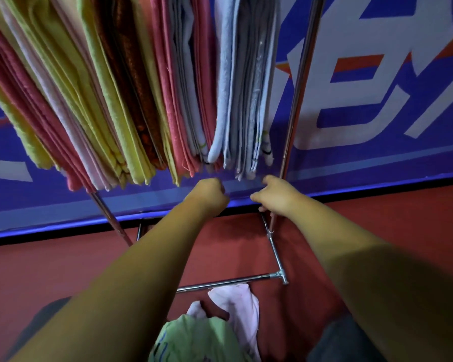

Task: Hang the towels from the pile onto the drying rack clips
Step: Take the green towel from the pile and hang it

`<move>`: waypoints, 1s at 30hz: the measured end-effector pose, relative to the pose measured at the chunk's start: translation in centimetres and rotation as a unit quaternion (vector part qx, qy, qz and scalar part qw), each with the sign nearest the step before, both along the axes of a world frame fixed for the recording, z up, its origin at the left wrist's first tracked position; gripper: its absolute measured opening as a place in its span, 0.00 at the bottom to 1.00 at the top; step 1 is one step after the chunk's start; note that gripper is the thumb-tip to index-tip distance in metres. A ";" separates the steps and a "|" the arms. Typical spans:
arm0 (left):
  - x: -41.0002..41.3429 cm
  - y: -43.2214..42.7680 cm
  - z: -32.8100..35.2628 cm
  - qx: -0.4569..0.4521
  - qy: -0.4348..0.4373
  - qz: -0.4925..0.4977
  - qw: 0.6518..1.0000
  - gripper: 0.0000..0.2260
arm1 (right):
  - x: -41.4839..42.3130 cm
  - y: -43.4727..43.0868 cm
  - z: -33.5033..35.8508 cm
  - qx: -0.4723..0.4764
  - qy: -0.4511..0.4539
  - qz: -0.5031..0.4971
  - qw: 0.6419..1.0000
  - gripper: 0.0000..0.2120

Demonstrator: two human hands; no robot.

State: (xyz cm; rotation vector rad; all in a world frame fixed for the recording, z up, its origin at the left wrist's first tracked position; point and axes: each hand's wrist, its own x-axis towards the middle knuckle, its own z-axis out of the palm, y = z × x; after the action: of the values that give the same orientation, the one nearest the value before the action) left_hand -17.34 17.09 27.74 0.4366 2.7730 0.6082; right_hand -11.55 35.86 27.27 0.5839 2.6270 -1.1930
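Observation:
Many towels hang close together from the drying rack above: yellow and green ones [107,105], a brown one [131,82], pink ones [168,100] and grey ones [246,95]. The clips are out of view. My left hand [209,194] is a closed fist just below the lower edges of the pink and grey towels. My right hand [275,194] is loosely curled under the grey towels, beside the rack's right pole [298,100]; whether it grips anything is unclear. The pile lies on the floor below my arms: a green towel [199,338] and a pale pink one [241,307].
The rack's chrome base bar [228,282] runs across the red floor [63,270] in front of the pile, with a left pole [110,218] slanting up. A blue banner with white letters [377,113] stands right behind the rack.

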 end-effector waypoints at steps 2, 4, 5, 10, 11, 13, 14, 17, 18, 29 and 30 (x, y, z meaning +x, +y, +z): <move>0.5 -1.0 -2.1 0.004 -0.055 -0.006 0.998 0.08 | 0.6 -0.7 -1.7 -0.036 -0.018 -0.004 0.999 0.10; 1.1 -2.0 -4.3 0.025 -0.128 0.009 0.991 0.08 | 1.1 -1.5 -3.2 -0.059 -0.040 -0.007 0.997 0.02; 1.5 -2.4 -5.2 0.031 -0.153 0.016 0.988 0.08 | 1.4 -2.0 -4.0 -0.072 -0.051 -0.008 0.996 0.02; 4.3 -4.8 -11.7 0.042 -0.242 0.031 0.969 0.09 | 3.4 -5.3 -10.3 -0.112 -0.119 0.009 0.987 0.03; 4.9 -5.2 -12.9 0.038 -0.257 0.035 0.965 0.10 | 3.7 -5.9 -11.6 -0.115 -0.135 0.013 0.984 0.04; 6.1 -6.2 -15.7 0.031 -0.285 0.042 0.957 0.11 | 4.7 -7.0 -14.7 -0.112 -0.171 0.025 0.979 0.06; 6.6 -6.8 -17.2 0.019 -0.301 0.048 0.952 0.10 | 5.2 -7.6 -16.4 -0.109 -0.194 0.032 0.974 0.06; 8.2 -8.3 -21.1 -0.031 -0.352 0.048 0.934 0.08 | 6.6 -8.8 -20.9 -0.101 -0.250 0.038 0.962 0.08; 8.6 -8.7 -22.6 -0.043 -0.372 0.042 0.926 0.10 | 7.3 -9.1 -22.3 -0.099 -0.266 0.037 0.958 0.09; 16.4 -11.3 -36.0 -0.199 -0.405 -0.111 0.885 0.24 | 11.6 -13.1 -36.4 0.005 -0.418 0.159 0.895 0.04; 17.2 -11.4 -36.9 -0.209 -0.408 -0.123 0.880 0.24 | 11.8 -13.4 -37.3 0.015 -0.414 0.175 0.893 0.04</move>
State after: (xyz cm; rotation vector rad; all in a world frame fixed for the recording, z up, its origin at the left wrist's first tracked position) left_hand -0.18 5.67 -9.18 0.3201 1.9107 0.0689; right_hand 0.24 22.45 -10.05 0.4523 1.8987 -0.5932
